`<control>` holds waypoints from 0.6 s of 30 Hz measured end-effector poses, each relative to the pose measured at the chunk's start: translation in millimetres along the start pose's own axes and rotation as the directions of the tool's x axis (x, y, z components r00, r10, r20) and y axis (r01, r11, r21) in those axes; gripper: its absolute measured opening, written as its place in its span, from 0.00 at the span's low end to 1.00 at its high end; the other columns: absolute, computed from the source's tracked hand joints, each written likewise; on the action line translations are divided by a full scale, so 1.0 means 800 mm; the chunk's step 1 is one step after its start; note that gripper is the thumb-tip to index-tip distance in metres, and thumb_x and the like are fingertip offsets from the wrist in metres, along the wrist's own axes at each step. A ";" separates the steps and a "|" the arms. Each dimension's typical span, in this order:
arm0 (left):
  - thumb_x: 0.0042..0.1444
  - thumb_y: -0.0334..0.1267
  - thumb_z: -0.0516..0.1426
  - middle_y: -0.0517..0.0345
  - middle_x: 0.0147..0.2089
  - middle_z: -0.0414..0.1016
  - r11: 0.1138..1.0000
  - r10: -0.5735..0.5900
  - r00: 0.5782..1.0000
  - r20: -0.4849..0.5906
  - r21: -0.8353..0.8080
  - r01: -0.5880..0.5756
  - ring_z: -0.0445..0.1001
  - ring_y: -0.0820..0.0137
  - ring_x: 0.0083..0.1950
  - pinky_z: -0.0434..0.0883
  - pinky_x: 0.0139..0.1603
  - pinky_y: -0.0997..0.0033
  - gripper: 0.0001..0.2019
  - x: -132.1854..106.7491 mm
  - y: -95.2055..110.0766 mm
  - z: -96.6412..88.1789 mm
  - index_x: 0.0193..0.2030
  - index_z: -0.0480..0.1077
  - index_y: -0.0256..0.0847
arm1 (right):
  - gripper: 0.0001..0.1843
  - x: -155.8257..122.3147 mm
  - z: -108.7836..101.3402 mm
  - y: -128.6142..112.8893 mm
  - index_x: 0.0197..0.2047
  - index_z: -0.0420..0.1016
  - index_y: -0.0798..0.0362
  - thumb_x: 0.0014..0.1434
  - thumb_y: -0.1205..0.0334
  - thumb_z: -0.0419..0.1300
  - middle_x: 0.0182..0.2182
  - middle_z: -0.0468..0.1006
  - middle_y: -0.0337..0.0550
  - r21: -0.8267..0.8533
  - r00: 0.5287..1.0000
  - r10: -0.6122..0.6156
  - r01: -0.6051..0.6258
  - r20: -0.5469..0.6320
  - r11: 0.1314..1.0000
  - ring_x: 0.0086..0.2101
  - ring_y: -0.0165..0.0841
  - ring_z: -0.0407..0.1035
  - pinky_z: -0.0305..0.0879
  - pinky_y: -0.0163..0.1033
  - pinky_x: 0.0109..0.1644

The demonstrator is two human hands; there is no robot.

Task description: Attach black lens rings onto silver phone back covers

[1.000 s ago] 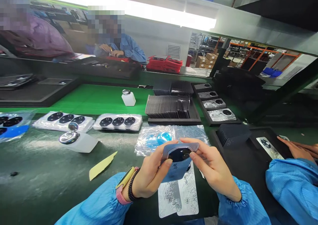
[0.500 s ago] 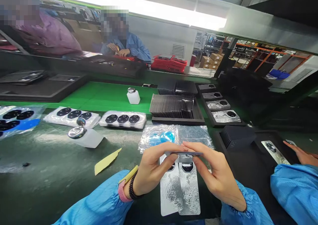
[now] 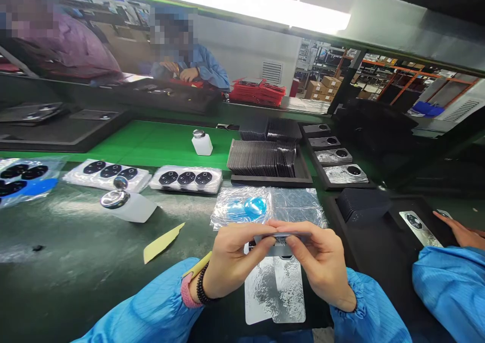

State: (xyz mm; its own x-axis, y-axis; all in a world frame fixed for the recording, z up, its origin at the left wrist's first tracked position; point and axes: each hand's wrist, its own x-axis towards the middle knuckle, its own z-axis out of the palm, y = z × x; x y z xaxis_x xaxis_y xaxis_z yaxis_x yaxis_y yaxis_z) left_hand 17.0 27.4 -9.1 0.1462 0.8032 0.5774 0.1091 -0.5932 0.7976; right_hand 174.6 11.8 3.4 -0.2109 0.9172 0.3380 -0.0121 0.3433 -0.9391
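Note:
My left hand and my right hand meet in front of me, pinching a thin phone back cover between thumbs and fingers. The cover is held nearly edge-on, its silvery lower face partly showing. Both thumbs press near its middle, and the fingers lie over its far side. Below it, two silver textured phone back covers lie side by side on the dark table, slightly overlapping. Their upper ends, with black camera areas, are mostly hidden by my hands. A clear plastic sheet with a blue patch lies just beyond.
To the left are a white pump bottle, a yellow paper scrap and bagged black camera pieces. A rack of dark panels stands behind. At right, a co-worker's hand reaches over a black tray.
My thumbs have moved closer together along the cover, and my right hand has shifted slightly left. The cover remains between both hands.

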 end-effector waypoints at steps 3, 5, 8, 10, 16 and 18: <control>0.54 0.31 0.59 0.60 0.28 0.82 0.998 -0.062 0.998 0.013 -0.027 0.063 0.79 0.66 0.25 0.74 0.27 0.73 0.08 0.000 0.000 0.000 0.32 0.81 0.46 | 0.09 -0.001 0.002 0.000 0.41 0.80 0.46 0.62 0.58 0.58 0.39 0.84 0.43 -0.021 0.999 0.021 -0.022 -0.026 1.000 0.40 0.39 0.79 0.77 0.45 0.46; 0.53 0.32 0.59 0.59 0.27 0.82 0.990 -0.129 0.991 0.045 -0.056 0.131 0.78 0.66 0.24 0.74 0.27 0.72 0.08 0.002 -0.001 0.000 0.32 0.81 0.45 | 0.10 0.001 0.002 0.001 0.40 0.80 0.46 0.62 0.56 0.59 0.38 0.84 0.43 -0.019 0.998 0.061 -0.061 -0.034 0.998 0.40 0.39 0.78 0.76 0.45 0.47; 0.54 0.35 0.59 0.57 0.25 0.81 0.959 -0.242 0.966 0.093 -0.130 0.252 0.77 0.66 0.25 0.73 0.27 0.72 0.08 0.006 -0.002 -0.001 0.33 0.82 0.42 | 0.13 0.004 -0.004 0.001 0.43 0.80 0.47 0.62 0.52 0.57 0.41 0.83 0.44 0.053 0.991 0.130 -0.131 0.018 0.990 0.43 0.40 0.77 0.73 0.46 0.51; 0.54 0.39 0.60 0.56 0.23 0.80 0.931 -0.301 0.947 0.110 -0.182 0.317 0.76 0.65 0.26 0.73 0.27 0.71 0.09 0.008 -0.004 -0.002 0.33 0.82 0.40 | 0.18 0.005 -0.010 0.001 0.48 0.78 0.48 0.64 0.49 0.53 0.44 0.82 0.45 0.118 0.983 0.160 -0.170 0.095 0.978 0.47 0.41 0.75 0.70 0.47 0.54; 0.53 0.43 0.61 0.53 0.28 0.81 0.847 -0.391 0.906 0.161 -0.321 0.423 0.76 0.65 0.30 0.72 0.32 0.70 0.11 0.010 -0.008 -0.004 0.33 0.82 0.38 | 0.21 0.006 -0.019 0.000 0.52 0.75 0.49 0.64 0.48 0.53 0.45 0.80 0.45 0.154 0.960 0.228 -0.252 0.160 0.955 0.47 0.40 0.73 0.67 0.47 0.55; 0.53 0.44 0.62 0.53 0.28 0.80 0.820 -0.423 0.889 0.174 -0.344 0.457 0.74 0.65 0.30 0.71 0.33 0.70 0.12 0.010 -0.009 -0.004 0.33 0.81 0.37 | 0.20 0.008 -0.019 -0.002 0.51 0.76 0.50 0.62 0.48 0.55 0.44 0.80 0.45 0.128 0.956 0.244 -0.266 0.162 0.956 0.45 0.39 0.73 0.69 0.46 0.53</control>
State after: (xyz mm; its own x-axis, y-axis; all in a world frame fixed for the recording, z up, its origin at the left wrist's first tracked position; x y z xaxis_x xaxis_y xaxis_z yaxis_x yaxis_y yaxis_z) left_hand 14.0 38.1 -9.3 0.2550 0.9559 0.1459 -0.1818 -0.1008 0.9782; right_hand 188.0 20.1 7.9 -0.3626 0.9282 0.0840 -0.0808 0.0585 -0.9950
